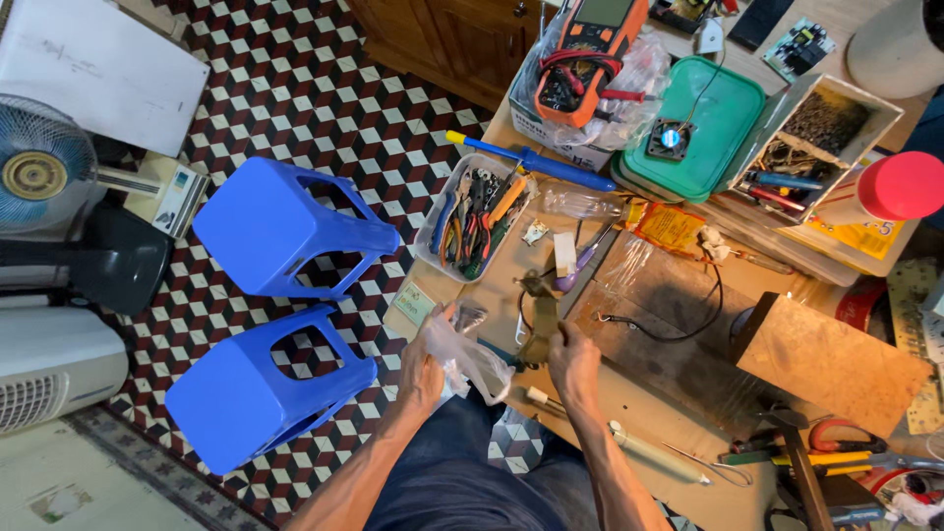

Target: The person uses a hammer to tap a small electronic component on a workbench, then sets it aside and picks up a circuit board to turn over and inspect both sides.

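My left hand (423, 369) grips a crumpled clear plastic bag (472, 356) at the table's near edge. My right hand (572, 362) holds a flat olive-brown strip-like part (540, 324) that stands up from the table, next to the bag. Both hands are close together over the wooden worktable (649, 295). A black wire (678, 329) curves across the table just right of my right hand.
A clear tray of pliers and screwdrivers (472, 216) sits beyond my hands, with a blue soldering tool (536, 162), an orange multimeter (585, 54), a green lid carrying a small fan (693, 128) and a wooden block (836, 359). Two blue plastic stools (265, 315) stand on the tiled floor at left.
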